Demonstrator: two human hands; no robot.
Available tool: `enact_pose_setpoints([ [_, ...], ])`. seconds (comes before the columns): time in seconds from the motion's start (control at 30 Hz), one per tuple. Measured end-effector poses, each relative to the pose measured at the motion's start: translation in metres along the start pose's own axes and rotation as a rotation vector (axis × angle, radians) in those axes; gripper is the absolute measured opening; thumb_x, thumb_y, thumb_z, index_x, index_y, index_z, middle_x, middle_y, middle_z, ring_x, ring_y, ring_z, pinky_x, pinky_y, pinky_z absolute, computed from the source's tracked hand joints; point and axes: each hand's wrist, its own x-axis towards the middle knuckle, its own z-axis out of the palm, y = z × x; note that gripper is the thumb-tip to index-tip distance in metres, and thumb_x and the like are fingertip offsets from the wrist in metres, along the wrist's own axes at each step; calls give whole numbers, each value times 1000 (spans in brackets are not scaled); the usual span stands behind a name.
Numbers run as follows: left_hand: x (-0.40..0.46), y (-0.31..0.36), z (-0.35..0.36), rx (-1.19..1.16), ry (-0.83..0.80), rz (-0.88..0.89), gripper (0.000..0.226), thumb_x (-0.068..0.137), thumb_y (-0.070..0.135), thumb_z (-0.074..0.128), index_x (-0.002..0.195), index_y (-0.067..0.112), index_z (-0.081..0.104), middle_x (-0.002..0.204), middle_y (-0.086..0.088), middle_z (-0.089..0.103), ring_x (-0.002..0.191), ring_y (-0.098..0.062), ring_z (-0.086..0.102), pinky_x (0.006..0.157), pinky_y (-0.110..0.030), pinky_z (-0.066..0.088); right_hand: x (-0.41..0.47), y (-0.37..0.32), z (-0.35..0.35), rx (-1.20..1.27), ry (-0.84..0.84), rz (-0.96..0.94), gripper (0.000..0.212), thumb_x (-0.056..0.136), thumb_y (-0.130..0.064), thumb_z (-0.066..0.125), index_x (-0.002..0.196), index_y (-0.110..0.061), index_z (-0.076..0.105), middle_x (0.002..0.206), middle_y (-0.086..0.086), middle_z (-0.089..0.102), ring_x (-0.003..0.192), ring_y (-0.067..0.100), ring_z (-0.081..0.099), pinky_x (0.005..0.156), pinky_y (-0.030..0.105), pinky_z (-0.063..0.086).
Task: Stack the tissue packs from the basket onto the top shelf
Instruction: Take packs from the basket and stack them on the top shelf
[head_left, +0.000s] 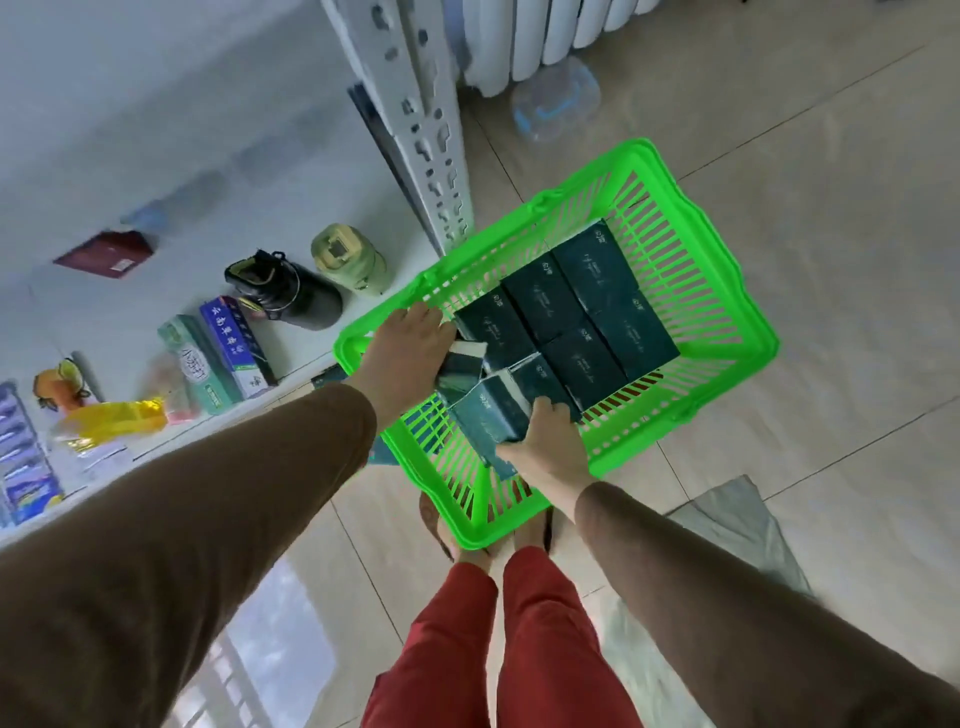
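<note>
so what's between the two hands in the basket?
In the head view, two tilted dark green tissue packs: the left hand grips one, the right hand grips the other. No bare gap.

Beige tiled floor (779, 156), white radiator (545, 36)
</note>
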Motion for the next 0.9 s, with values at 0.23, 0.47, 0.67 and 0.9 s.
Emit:
enact_pose_setpoints([
  [0.23,-148,-41,-102,-570,141,-509,56,74,51,72,110,22,39,96,-7,63,90,-33,63,60,-35,42,-104,-65,-88,117,43,-403,50,71,-36,85,105,-23,51,102,1,62,92,19,62,71,28,39],
  [0.47,-377,-133,-134,-939,361,-776,41,77,51,73,100,30,47,85,11,59,76,-14,57,63,-35,47,-229,-222,-89,324,25,-663,68,59,-47,80,118,-38,48,108,0,65,95,13,64,83,32,52],
  [0.67,-537,-237,-120,-970,523,-860,34,76,44,74,100,30,55,94,12,50,81,-5,52,63,-25,37,-309,-373,-21,391,-44,-823,48,72,-43,81,105,-19,56,107,15,65,91,22,66,77,40,53],
  [0.9,-624,-371,-114,-640,605,-933,42,73,36,77,110,28,57,100,7,63,99,-20,46,77,-38,41,-345,-518,41,417,-5,-979,42,74,-49,79,106,-35,56,95,-9,71,86,7,69,72,22,53],
])
